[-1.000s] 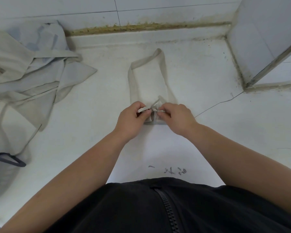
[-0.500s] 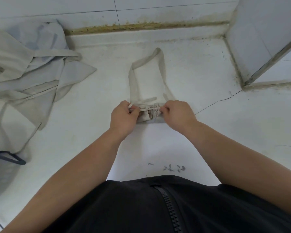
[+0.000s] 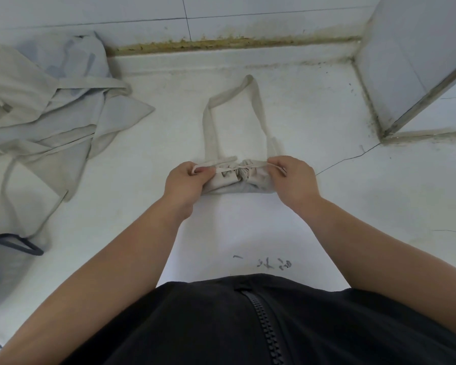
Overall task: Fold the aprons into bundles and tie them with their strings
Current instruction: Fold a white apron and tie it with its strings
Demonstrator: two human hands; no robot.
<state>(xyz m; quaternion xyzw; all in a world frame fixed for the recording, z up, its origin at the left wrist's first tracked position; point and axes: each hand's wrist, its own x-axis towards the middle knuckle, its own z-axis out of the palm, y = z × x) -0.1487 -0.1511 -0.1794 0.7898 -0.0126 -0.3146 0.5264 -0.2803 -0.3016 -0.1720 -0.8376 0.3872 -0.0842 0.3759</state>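
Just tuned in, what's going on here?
A person is tying a folded apron bundle with its strings. The left hand pinches one string end and the right hand the other, with a knot drawn up on the bundle between them. The apron's neck loop lies flat beyond it. A heap of unfolded aprons sits at the left.

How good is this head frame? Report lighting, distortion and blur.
Head view: soft, even light, no glare; faint shadow under the bundle; wide-angle distortion bows the wall seam; left hand, right hand and string look sharp.
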